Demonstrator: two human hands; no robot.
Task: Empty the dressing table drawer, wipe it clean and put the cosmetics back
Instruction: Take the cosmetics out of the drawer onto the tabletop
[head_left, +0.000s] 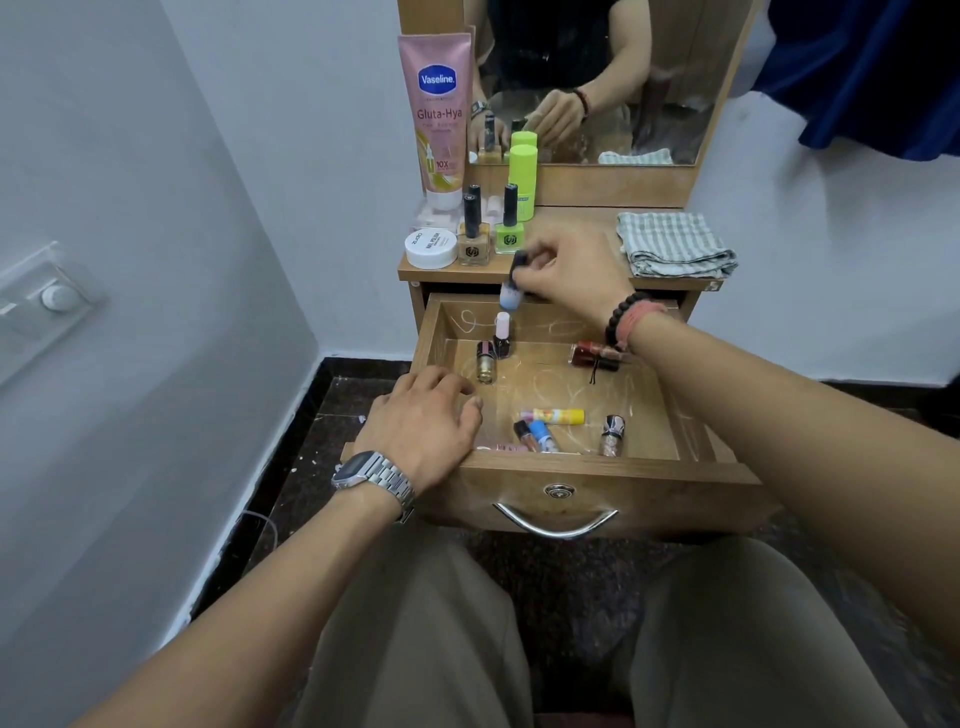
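above the open drawer (571, 470) of a wooden dressing table, the right hand (571, 273) pinches a pale blue nail polish bottle (511, 293) by its dark cap, just below the worktop (571, 221) edge. the left hand (423, 418) rests with loosely curled fingers on the drawer's front left corner, holding nothing. small cosmetics lie scattered inside the drawer; a lotion tube (439, 114), polish bottles and a folded checked cloth (672, 244) sit on the worktop
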